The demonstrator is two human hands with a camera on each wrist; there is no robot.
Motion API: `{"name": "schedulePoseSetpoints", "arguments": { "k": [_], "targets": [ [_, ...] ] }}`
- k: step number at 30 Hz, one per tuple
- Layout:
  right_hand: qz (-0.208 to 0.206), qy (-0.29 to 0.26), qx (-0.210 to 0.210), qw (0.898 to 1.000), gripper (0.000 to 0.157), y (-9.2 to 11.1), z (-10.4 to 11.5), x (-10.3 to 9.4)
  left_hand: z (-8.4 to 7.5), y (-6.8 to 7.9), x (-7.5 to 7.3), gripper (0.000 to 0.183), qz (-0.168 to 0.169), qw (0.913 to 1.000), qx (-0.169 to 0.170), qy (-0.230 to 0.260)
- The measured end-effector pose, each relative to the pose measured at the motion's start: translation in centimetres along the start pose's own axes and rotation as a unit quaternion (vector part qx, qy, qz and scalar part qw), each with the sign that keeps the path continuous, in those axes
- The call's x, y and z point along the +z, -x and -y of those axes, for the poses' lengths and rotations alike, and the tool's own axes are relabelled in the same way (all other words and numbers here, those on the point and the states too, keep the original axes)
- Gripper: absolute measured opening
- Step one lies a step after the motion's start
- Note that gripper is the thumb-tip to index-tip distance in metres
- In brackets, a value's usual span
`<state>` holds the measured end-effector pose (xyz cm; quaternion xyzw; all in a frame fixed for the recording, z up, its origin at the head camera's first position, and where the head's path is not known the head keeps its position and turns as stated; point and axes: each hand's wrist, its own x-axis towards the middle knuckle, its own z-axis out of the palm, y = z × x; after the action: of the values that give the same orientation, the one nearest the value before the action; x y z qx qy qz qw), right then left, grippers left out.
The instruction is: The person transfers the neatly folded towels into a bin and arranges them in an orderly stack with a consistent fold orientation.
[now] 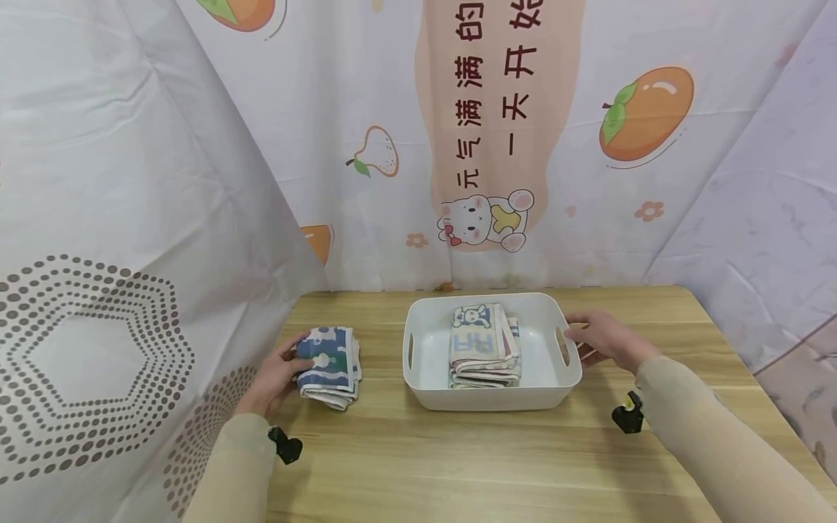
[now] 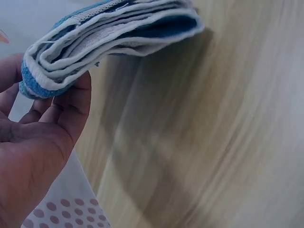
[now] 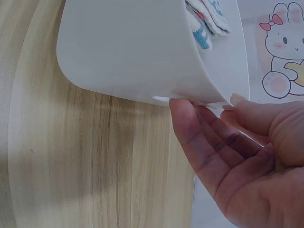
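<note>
My left hand (image 1: 273,375) grips a folded blue-and-white towel (image 1: 327,367) near the left edge of the table. In the left wrist view, the thumb and fingers are round the folded end of the towel (image 2: 118,35), its layers stacked. At the right end of a white plastic basket (image 1: 493,398), my right hand (image 1: 604,340) holds the wall by the handle hole. The right wrist view shows the thumb at the rim and fingertips (image 3: 183,111) against the outer side. Inside the basket lies a stack of folded patterned towels (image 1: 482,345).
The basket stands on a wood-grain table (image 1: 445,472), toward its back edge. Behind it hangs a white printed curtain (image 1: 379,80) with fruit pictures and writing. Another dotted curtain (image 1: 98,218) hangs close along the left side.
</note>
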<state>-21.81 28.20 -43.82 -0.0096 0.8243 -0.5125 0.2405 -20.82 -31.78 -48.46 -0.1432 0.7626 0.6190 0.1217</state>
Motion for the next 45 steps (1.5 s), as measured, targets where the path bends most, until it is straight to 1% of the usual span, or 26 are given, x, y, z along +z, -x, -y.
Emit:
{"name": "schedulePoseSetpoints", "arguments": {
  "k": [8,15,22,25,32,34,39,41,45],
  "targets": [
    [-0.003,-0.004,0.000,1.000,0.054,0.0,-0.1,0.1,-1.7,0.0,0.7,0.077,0.006,0.9991,0.026,0.034],
    [-0.003,-0.002,-0.003,1.000,0.054,-0.1,-0.1,0.0,-3.2,0.1,1.3,0.078,0.003,0.9970,0.038,0.068],
    [-0.003,-0.001,-0.001,1.000,0.054,0.0,0.0,0.1,-4.6,0.4,2.0,0.077,0.020,0.9924,0.080,0.092],
    [-0.003,-0.001,-0.001,1.000,0.055,0.0,0.0,0.1,-5.2,0.4,2.4,0.076,0.029,0.9895,0.091,0.108],
    [-0.001,-0.001,-0.001,1.000,0.054,0.0,0.0,0.1,-6.4,0.5,3.4,0.074,0.035,0.9856,0.100,0.132],
    [0.000,-0.001,-0.002,1.000,0.054,0.0,0.0,0.1,-6.9,0.8,3.8,0.074,0.040,0.9848,0.099,0.137],
    [0.002,0.000,-0.002,1.000,0.053,0.0,0.0,0.1,-7.8,1.0,4.6,0.075,0.046,0.9827,0.099,0.150],
    [0.002,0.000,-0.001,1.000,0.054,0.0,0.0,0.1,-7.8,0.8,4.8,0.074,0.047,0.9811,0.104,0.156],
    [0.003,-0.002,-0.001,1.000,0.054,0.0,0.1,0.1,-8.1,0.8,5.1,0.074,0.056,0.9778,0.113,0.167]
  ]
}}
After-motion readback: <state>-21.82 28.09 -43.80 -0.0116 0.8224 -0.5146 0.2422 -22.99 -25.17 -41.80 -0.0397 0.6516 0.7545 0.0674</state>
